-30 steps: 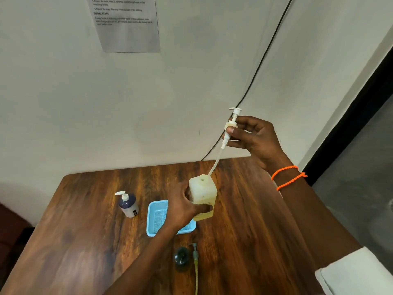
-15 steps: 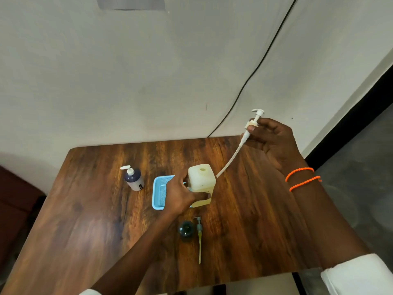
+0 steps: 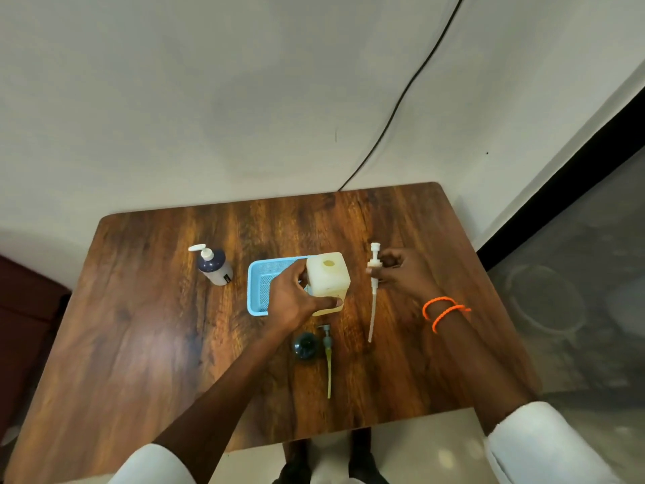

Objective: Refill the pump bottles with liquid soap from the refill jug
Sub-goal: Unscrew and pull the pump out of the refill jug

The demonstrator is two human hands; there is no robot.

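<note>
Nearest me on the wooden table (image 3: 146,344): a small dark open bottle (image 3: 305,346) standing upright, seen from above. Its pump (image 3: 328,358) lies flat just right of it, tube pointing back toward me at 6 o'clock.

Next out, my left hand (image 3: 296,302) grips the refill jug (image 3: 328,278) by its handle side, thumb curled under the front edge. The jug stands upright, round filler hole open on top. It sits against the right edge of the light blue mesh tray (image 3: 259,288).

At 3 o'clock of the jug, my right hand (image 3: 401,274) pinches the jug's long white pump (image 3: 374,288) near its collar, fingers curled round it. The pump head points to 12, the dip tube runs to 6, its tip at or just over the tabletop; cannot tell if it touches. Two orange bands (image 3: 443,310) on that wrist.

At 9 o'clock of the tray, well apart from it: a dark pump bottle (image 3: 213,265) with white pump fitted, upright, untouched.

Far side: pale wall (image 3: 209,99) with a black cable (image 3: 405,92) running down to the table's back edge at about 1 o'clock.
</note>
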